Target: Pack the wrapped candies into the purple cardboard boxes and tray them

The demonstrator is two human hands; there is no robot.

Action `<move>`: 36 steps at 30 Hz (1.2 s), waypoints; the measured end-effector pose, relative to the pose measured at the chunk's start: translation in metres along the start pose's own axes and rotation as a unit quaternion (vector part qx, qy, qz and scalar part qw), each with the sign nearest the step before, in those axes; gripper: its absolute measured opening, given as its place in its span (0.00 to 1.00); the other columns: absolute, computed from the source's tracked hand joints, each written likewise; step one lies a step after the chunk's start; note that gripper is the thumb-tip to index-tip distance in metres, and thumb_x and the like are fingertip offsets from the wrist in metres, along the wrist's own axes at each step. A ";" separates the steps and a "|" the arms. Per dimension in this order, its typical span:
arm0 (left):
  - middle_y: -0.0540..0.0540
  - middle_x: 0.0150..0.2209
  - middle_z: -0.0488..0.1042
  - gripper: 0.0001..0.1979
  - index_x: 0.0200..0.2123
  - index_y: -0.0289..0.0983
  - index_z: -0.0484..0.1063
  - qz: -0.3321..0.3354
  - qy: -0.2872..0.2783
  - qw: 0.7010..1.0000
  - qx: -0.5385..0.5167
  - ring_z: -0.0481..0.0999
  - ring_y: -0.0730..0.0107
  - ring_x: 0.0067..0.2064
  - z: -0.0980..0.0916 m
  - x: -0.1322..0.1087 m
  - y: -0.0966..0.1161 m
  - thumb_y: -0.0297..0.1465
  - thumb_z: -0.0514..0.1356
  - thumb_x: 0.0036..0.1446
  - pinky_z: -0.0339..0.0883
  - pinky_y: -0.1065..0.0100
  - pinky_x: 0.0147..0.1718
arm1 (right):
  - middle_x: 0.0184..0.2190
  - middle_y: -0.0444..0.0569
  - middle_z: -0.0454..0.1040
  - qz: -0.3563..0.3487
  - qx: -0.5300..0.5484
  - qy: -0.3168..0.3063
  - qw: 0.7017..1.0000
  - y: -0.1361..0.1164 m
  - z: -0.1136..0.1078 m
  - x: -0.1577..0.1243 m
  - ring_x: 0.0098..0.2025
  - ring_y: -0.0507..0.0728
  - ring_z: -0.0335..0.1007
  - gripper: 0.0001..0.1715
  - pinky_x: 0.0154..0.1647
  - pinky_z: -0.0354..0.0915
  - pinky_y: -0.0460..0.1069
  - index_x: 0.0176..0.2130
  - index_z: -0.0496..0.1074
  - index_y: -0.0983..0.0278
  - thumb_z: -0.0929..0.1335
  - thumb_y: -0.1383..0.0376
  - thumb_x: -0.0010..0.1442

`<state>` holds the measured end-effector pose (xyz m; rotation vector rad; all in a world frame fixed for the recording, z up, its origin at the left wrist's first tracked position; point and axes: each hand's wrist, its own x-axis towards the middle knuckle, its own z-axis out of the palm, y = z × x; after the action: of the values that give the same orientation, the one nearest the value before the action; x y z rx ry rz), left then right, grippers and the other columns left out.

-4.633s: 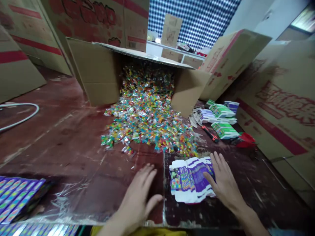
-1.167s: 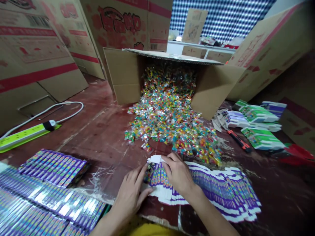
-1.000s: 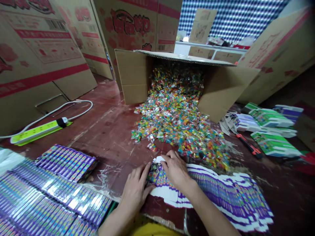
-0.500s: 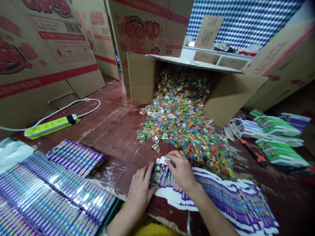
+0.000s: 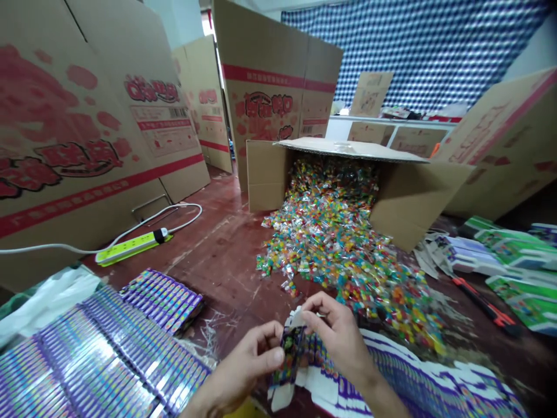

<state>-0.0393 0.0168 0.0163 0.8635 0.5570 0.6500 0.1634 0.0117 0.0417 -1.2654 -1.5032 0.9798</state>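
Note:
Between my hands a small purple printed carton stands tilted, with white end flaps at its top and bottom. My left hand grips its left side, thumb across the front. At the upper flaps, my right hand pinches the white cardboard with thumb and forefinger. Beneath my right wrist, a fanned row of flat purple cartons with white flaps runs off to the right. Just beyond my hands lies a heap of small clear packets of colourful candy, spilling from a cardboard box on its side.
Rows of filled purple cartons cover the left, with a smaller block behind. A yellow-green power strip with white cord lies beyond. At right are a red-black tool and green cartons. Large printed boxes stand behind.
One carton has come up off the fanned row into both hands. My right hand has shifted to its top flaps, my left hand to its side. The camera view has tilted upward.

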 end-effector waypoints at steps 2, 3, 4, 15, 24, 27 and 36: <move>0.44 0.38 0.77 0.22 0.40 0.36 0.74 0.000 -0.002 0.998 -0.058 0.79 0.63 0.39 0.001 0.002 -0.005 0.41 0.73 0.45 0.68 0.66 0.41 | 0.38 0.49 0.74 -0.068 -0.080 0.040 0.994 0.000 0.001 -0.007 0.40 0.57 0.73 0.09 0.40 0.70 0.49 0.43 0.74 0.61 0.65 0.63 0.66; 0.42 0.40 0.77 0.24 0.43 0.37 0.74 0.003 0.001 0.997 -0.071 0.79 0.61 0.41 0.001 0.003 -0.006 0.40 0.73 0.44 0.68 0.64 0.44 | 0.41 0.51 0.73 -0.108 -0.131 0.057 0.984 0.001 0.001 -0.011 0.44 0.58 0.72 0.13 0.44 0.69 0.50 0.49 0.74 0.60 0.64 0.64 0.66; 0.41 0.42 0.78 0.25 0.45 0.37 0.75 0.007 0.002 0.997 -0.077 0.79 0.59 0.43 0.002 0.004 -0.007 0.40 0.74 0.44 0.67 0.63 0.45 | 0.43 0.52 0.73 -0.141 -0.178 0.061 0.972 0.003 0.002 -0.016 0.46 0.59 0.71 0.18 0.47 0.68 0.52 0.55 0.71 0.58 0.64 0.66 0.66; 0.44 0.44 0.79 0.27 0.48 0.38 0.79 -0.054 -0.084 0.993 0.065 0.76 0.52 0.47 0.022 -0.017 0.018 0.36 0.74 0.42 0.62 0.60 0.51 | 0.23 0.38 0.73 0.087 -0.103 -0.268 0.954 -0.025 -0.021 -0.037 0.25 0.49 0.67 0.11 0.25 0.58 0.41 0.39 0.77 0.58 0.70 0.70 0.55; 0.46 0.34 0.77 0.17 0.41 0.34 0.81 0.003 0.036 0.988 0.148 0.73 0.62 0.37 0.021 -0.016 0.014 0.40 0.67 0.54 0.66 0.68 0.39 | 0.24 0.41 0.72 0.145 0.064 -0.186 0.970 -0.016 -0.010 -0.029 0.24 0.51 0.69 0.12 0.25 0.62 0.42 0.42 0.74 0.62 0.69 0.58 0.60; 0.46 0.33 0.77 0.16 0.39 0.35 0.80 0.065 0.148 0.978 0.135 0.73 0.63 0.36 0.019 -0.009 -0.004 0.41 0.66 0.54 0.67 0.70 0.37 | 0.32 0.43 0.74 0.094 0.049 -0.050 0.993 -0.006 0.005 -0.029 0.32 0.53 0.71 0.17 0.32 0.64 0.45 0.46 0.72 0.60 0.72 0.59 0.58; 0.47 0.36 0.76 0.26 0.51 0.41 0.69 0.177 0.384 0.892 0.159 0.78 0.64 0.36 0.022 0.002 -0.046 0.39 0.70 0.50 0.73 0.70 0.33 | 0.19 0.40 0.59 0.031 -0.031 0.115 0.992 0.037 0.051 -0.033 0.23 0.50 0.57 0.20 0.25 0.56 0.45 0.23 0.68 0.63 0.67 0.57 0.64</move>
<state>-0.0097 -0.0146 -0.0102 1.0123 1.2633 1.2804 0.1256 -0.0155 -0.0124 -1.4260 -1.3294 0.8014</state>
